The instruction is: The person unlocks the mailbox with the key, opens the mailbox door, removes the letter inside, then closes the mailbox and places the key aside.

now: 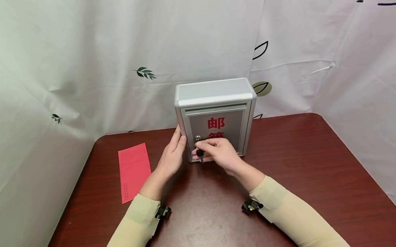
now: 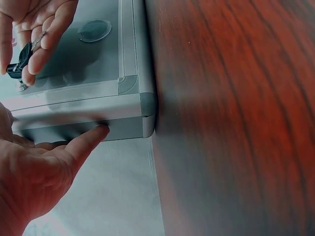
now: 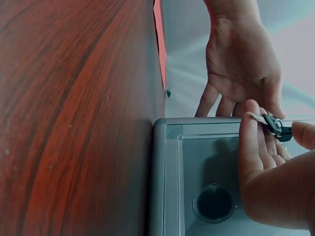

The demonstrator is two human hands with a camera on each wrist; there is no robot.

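Observation:
A silver-grey metal mailbox (image 1: 213,92) with red characters stands upright at the back of the table. My left hand (image 1: 172,157) lies flat against its left side, fingers extended; the left wrist view shows this hand (image 2: 44,169) along the box's side wall. At the front, my right hand (image 1: 223,152) pinches one of a pair of black-headed keys (image 3: 276,127) between thumb and finger, just below the round lock (image 1: 198,138). The other key (image 2: 27,54) hangs against the curled fingers. Whether the pinched key's tip sits in the lock is hidden.
A red envelope (image 1: 135,171) lies flat on the dark red-brown wooden table (image 1: 290,162), left of the left hand. White printed cloth (image 1: 187,31) hangs behind and on both sides. A round clear disc (image 3: 214,202) is on the mailbox's lower front.

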